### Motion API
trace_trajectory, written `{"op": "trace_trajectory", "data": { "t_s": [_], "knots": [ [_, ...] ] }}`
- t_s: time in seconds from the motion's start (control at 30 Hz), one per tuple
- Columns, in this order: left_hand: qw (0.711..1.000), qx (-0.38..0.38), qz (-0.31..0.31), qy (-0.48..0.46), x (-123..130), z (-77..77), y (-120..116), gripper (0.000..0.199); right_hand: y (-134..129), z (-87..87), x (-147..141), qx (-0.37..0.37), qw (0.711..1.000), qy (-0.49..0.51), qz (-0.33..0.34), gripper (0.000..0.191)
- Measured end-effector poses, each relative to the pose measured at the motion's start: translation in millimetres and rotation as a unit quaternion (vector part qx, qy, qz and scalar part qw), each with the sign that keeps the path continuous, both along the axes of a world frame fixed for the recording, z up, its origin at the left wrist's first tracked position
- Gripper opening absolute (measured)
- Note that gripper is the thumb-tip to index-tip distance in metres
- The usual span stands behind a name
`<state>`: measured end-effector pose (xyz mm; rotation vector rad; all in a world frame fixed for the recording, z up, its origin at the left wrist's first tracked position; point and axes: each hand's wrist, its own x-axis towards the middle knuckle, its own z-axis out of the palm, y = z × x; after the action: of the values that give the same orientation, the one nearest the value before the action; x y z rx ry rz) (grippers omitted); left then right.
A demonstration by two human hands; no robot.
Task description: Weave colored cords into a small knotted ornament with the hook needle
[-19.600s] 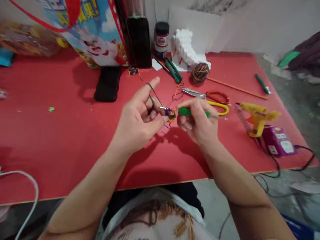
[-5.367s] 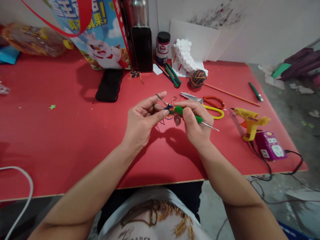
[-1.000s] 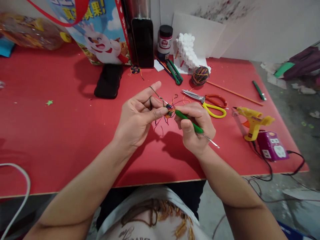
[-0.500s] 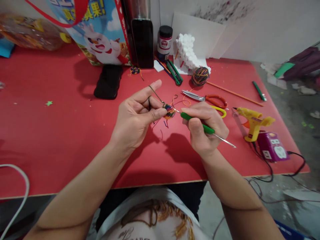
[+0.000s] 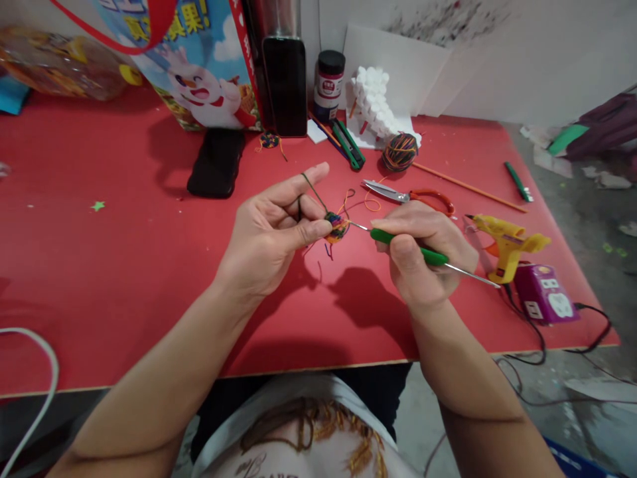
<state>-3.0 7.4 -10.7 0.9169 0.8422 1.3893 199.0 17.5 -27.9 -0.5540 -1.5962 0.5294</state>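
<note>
Into the left hand [image 5: 266,232] the small multicoloured crochet piece [image 5: 337,228] is pinched, at thumb and fingertips, right between the hands! A dark yarn strand [image 5: 316,193] is stretched to the raised forefinger. A green-handled hook [image 5: 432,257] is gripped in the right hand [image 5: 430,242], its tip set at the piece's right edge. Beyond, scissors [image 5: 387,192] and a yarn ball [image 5: 399,152] are seen on the red tabletop [image 5: 149,279].

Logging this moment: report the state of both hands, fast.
Left hand: closed in a pinch, holding the small multicoloured yarn piece.
Right hand: closed, holding the green-handled hook.
</note>
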Motion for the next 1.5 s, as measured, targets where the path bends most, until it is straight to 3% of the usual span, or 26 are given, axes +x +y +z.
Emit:
{"op": "trace_trajectory", "data": {
  "t_s": [0.17, 0.67, 0.93, 1.07, 1.27, 1.5],
  "knots": [
    [1.000, -0.009, -0.011, 0.001, -1, 0.6, 0, 0.058, 4, 0.5, 3, -0.012, 1.000, 0.012, 0.018, 0.015],
    [0.998, -0.014, -0.058, -0.018, 3, 2.0, -1, 0.049, 7, 5.4, 5, -0.113, 0.986, 0.086, 0.088, 0.018],
    [0.996, -0.024, -0.088, -0.022, 3, 1.5, -2, 0.049, 9, 5.9, 2, -0.194, 0.963, 0.140, 0.128, 0.024],
    [0.997, -0.011, -0.072, -0.015, 5, 0.7, -2, 0.049, 5, 5.7, -4, -0.269, 0.935, 0.168, 0.158, 0.030],
    [1.000, 0.015, 0.009, -0.006, 12, -3.7, -5, 0.052, -5, 2.9, -19, -0.347, 0.904, 0.211, 0.136, 0.034],
    [0.999, 0.022, 0.040, 0.015, 16, -8.3, -7, 0.053, -8, -0.1, -29, -0.379, 0.881, 0.238, 0.151, 0.031]
  ]
}}
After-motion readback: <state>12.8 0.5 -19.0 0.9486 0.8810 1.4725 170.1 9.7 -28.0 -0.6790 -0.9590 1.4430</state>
